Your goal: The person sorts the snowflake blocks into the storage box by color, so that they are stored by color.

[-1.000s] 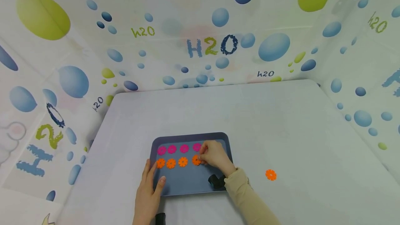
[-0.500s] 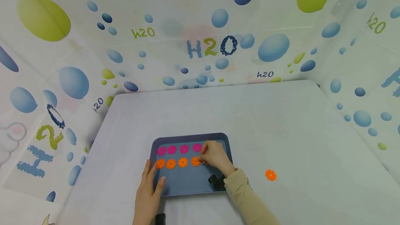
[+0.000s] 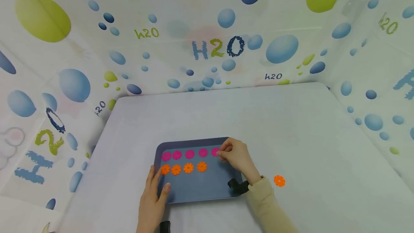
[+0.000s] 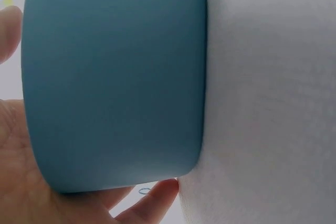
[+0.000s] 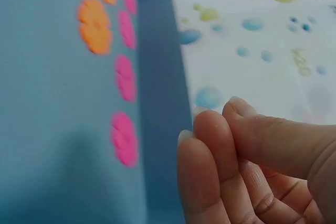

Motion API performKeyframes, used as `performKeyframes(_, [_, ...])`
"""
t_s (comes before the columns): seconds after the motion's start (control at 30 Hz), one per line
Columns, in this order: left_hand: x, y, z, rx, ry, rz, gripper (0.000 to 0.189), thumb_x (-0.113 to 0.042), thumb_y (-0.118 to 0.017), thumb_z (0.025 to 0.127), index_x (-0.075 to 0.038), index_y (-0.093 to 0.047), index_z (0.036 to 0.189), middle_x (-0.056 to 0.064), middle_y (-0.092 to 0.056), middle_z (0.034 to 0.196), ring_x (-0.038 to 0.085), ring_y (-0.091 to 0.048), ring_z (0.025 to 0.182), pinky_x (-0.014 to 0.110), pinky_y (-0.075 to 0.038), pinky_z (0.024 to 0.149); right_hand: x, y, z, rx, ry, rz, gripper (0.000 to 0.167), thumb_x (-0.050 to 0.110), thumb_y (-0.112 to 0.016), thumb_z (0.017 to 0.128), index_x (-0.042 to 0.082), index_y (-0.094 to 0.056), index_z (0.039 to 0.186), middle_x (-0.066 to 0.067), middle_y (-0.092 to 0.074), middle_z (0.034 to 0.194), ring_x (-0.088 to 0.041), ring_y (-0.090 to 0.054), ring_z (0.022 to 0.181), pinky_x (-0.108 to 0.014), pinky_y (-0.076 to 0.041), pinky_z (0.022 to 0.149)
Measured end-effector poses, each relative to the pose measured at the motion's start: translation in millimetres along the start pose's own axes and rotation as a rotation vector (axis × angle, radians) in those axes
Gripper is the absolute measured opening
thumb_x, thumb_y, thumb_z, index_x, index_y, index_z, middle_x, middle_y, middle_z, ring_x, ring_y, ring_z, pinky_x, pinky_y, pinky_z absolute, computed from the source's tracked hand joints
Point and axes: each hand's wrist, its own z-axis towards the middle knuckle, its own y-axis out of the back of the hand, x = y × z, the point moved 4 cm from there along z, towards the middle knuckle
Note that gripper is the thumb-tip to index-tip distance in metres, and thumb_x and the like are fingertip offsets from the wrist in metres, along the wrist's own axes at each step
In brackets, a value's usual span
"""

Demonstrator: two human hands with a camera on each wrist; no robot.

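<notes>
My left hand rests at the near-left corner of a grey-blue tray. Its thumb lies over the tray's inside and its fingers stretch along the left rim. In the left wrist view, the tray's outer wall hides part of that hand. Over the tray's right side, my right hand has its thumb near its bent fingertips. Those fingertips overlap the rightmost pink notched disc in the head view. The right wrist view shows that pink disc lying apart from the fingers, with nothing visible between them.
Several pink discs form the tray's far row, and several orange discs form a row in front. One loose orange disc lies on the white table, right of the tray. A printed curtain stands behind.
My right hand has left the rightmost orange disc in the row and moved right, uncovering a fifth pink disc. The left hand stays at the tray's corner.
</notes>
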Motion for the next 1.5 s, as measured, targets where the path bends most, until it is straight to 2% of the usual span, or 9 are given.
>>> performKeyframes(0.17, [0.1, -1.4, 0.4, 0.013, 0.008, 0.005, 0.059, -0.032, -0.049, 0.102, -0.001, -0.033, 0.150, 0.020, -0.015, 0.162, 0.050, -0.032, 0.139, 0.069, -0.037, 0.100, -5, 25, -4.1, -0.047, -0.040, 0.099, 0.010, 0.004, -0.072, 0.085, 0.002, -0.063, 0.089, -0.013, -0.071, 0.080, -0.024, -0.073, 0.070, -0.037, -0.060, 0.067])
performKeyframes(0.3, [-0.3, -2.2, -0.3, 0.017, 0.013, 0.004, 0.059, -0.032, -0.049, 0.102, -0.001, -0.033, 0.150, 0.020, -0.015, 0.162, 0.050, -0.033, 0.138, 0.068, -0.037, 0.099, -15, 44, -11.6, -0.086, -0.056, 0.104, 0.013, 0.004, -0.071, 0.086, -0.001, -0.064, 0.095, -0.014, -0.073, 0.083, -0.023, -0.073, 0.072, -0.032, -0.060, 0.067])
performKeyframes(0.47, [-0.2, -2.3, -0.3, 0.017, 0.013, 0.007, 0.059, -0.033, -0.049, 0.102, -0.002, -0.033, 0.150, 0.019, -0.015, 0.162, 0.050, -0.033, 0.138, 0.069, -0.037, 0.099, -34, 69, -26.4, -0.129, -0.073, 0.070, 0.020, 0.006, -0.070, 0.087, -0.003, -0.065, 0.103, -0.015, -0.074, 0.088, -0.022, -0.074, 0.076, -0.026, -0.059, 0.067])
performKeyframes(0.77, [-1.4, -1.0, 1.7, 0.009, -0.006, 0.018, 0.059, -0.031, -0.050, 0.102, -0.001, -0.033, 0.150, 0.020, -0.015, 0.162, 0.052, -0.035, 0.136, 0.068, -0.039, 0.097, -71, 103, -62.9, -0.176, -0.125, -0.115, 0.021, 0.014, -0.068, 0.090, 0.007, -0.066, 0.110, -0.009, -0.074, 0.105, -0.018, -0.067, 0.093, -0.017, -0.051, 0.075])
performKeyframes(0.93, [-3.4, -0.5, 1.4, 0.018, 0.000, 0.020, 0.059, -0.031, -0.049, 0.102, 0.000, -0.032, 0.150, 0.021, -0.014, 0.161, 0.053, -0.036, 0.135, 0.069, -0.040, 0.096, -85, 112, -81.7, -0.178, -0.180, -0.167, 0.023, 0.016, -0.069, 0.090, 0.007, -0.066, 0.111, -0.010, -0.073, 0.109, -0.023, -0.067, 0.101, -0.015, -0.050, 0.078])
performKeyframes(1.13, [-3.3, -0.6, 0.3, 0.026, 0.013, 0.021, 0.059, -0.031, -0.048, 0.102, -0.001, -0.032, 0.150, 0.021, -0.014, 0.162, 0.053, -0.036, 0.135, 0.070, -0.039, 0.097, -100, 117, -100.9, -0.185, -0.214, -0.142, 0.031, 0.020, -0.071, 0.089, 0.007, -0.065, 0.117, -0.011, -0.072, 0.113, -0.010, -0.068, 0.094, -0.014, -0.050, 0.078])
performKeyframes(1.23, [-3.1, -0.5, 0.2, 0.026, 0.013, 0.021, 0.059, -0.031, -0.048, 0.102, -0.001, -0.032, 0.150, 0.021, -0.013, 0.162, 0.054, -0.037, 0.134, 0.070, -0.040, 0.096, -105, 120, -108.3, -0.177, -0.218, -0.170, 0.039, 0.024, -0.074, 0.086, 0.009, -0.063, 0.121, -0.009, -0.071, 0.117, -0.006, -0.067, 0.094, -0.014, -0.050, 0.078])
performKeyframes(1.4, [-2.7, -0.1, 0.2, 0.020, 0.009, 0.024, 0.058, -0.031, -0.048, 0.102, -0.001, -0.033, 0.149, 0.021, -0.013, 0.162, 0.054, -0.037, 0.133, 0.070, -0.040, 0.094, -107, 120, -113.7, -0.171, -0.185, -0.275, 0.048, 0.020, -0.080, 0.078, 0.011, -0.063, 0.123, -0.007, -0.072, 0.116, -0.018, -0.064, 0.101, -0.017, -0.049, 0.076])
performKeyframes(1.5, [-2.6, 0.0, 0.2, 0.015, 0.005, 0.026, 0.058, -0.030, -0.048, 0.102, 0.000, -0.033, 0.149, 0.021, -0.014, 0.161, 0.054, -0.038, 0.133, 0.069, -0.041, 0.094, -106, 118, -113.5, -0.164, -0.176, -0.322, 0.051, 0.015, -0.080, 0.076, 0.012, -0.063, 0.124, -0.006, -0.071, 0.115, -0.021, -0.062, 0.100, -0.020, -0.049, 0.077])
